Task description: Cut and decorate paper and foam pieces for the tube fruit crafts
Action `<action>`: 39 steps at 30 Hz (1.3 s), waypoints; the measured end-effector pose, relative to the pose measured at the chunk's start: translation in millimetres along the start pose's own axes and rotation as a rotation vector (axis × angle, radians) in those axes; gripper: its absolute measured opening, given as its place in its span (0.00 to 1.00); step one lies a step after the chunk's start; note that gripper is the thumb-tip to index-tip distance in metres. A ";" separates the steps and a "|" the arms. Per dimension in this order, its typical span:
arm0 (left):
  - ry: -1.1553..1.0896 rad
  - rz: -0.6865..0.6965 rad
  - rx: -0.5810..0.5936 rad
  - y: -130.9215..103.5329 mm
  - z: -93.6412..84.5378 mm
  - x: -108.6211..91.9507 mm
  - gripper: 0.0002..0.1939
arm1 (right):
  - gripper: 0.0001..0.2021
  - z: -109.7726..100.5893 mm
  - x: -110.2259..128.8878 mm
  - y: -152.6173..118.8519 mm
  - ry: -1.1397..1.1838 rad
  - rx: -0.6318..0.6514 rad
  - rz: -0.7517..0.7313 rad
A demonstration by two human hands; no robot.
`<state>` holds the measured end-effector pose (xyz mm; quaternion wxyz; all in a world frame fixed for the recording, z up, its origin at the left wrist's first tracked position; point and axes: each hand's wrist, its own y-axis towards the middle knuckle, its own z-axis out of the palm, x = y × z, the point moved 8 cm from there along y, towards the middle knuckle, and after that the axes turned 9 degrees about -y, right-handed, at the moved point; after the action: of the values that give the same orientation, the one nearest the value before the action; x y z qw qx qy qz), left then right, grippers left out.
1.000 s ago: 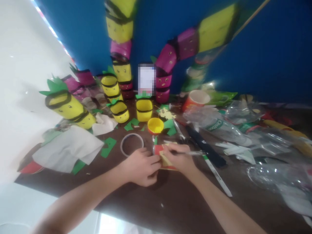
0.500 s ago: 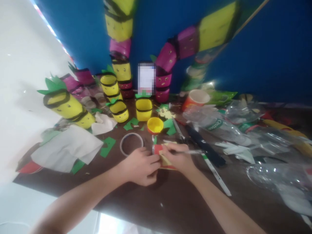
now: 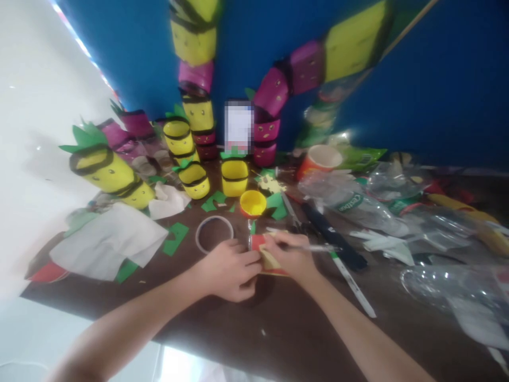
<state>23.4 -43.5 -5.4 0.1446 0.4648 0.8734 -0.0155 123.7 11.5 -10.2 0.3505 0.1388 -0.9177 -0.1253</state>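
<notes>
My right hand (image 3: 293,258) is closed around a thin, clear-barrelled pen (image 3: 318,248), which slants out to the right. Its fingers rest over a piece of red and yellow paper (image 3: 270,262) on the table; the pen's tip is hidden. From the left, my left hand (image 3: 235,269) grips the paper's edge with curled fingers. Just beyond the paper stands a small yellow cup with a red outside (image 3: 253,203). A roll of tape (image 3: 214,235) lies flat beside my left hand.
Yellow cups with green leaves (image 3: 234,178) stand at the back before a propped, blurred-out screen (image 3: 239,126). White paper (image 3: 111,241) and green scraps (image 3: 175,239) lie left. Clear plastic bottles (image 3: 353,204), a dark long object (image 3: 334,236) and a white-green strip (image 3: 353,284) lie right.
The view has shifted very slightly. Both hands keep nearly the same place on the paper, and the pen has barely moved.
</notes>
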 end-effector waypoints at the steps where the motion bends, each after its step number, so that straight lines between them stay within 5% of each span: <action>1: 0.002 0.000 0.000 -0.1 0.1 0.0 0.11 | 0.17 -3.5 -0.1 -0.4 -0.003 -0.026 0.010; 39: -0.003 0.010 0.013 -0.8 3.1 0.1 0.10 | 0.15 -2.8 -7.3 -1.8 -0.057 -0.055 0.058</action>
<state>23.4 -44.4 -8.4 0.1429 0.4702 0.8706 -0.0213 131.1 11.9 -13.2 0.3313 0.0988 -0.9272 -0.1442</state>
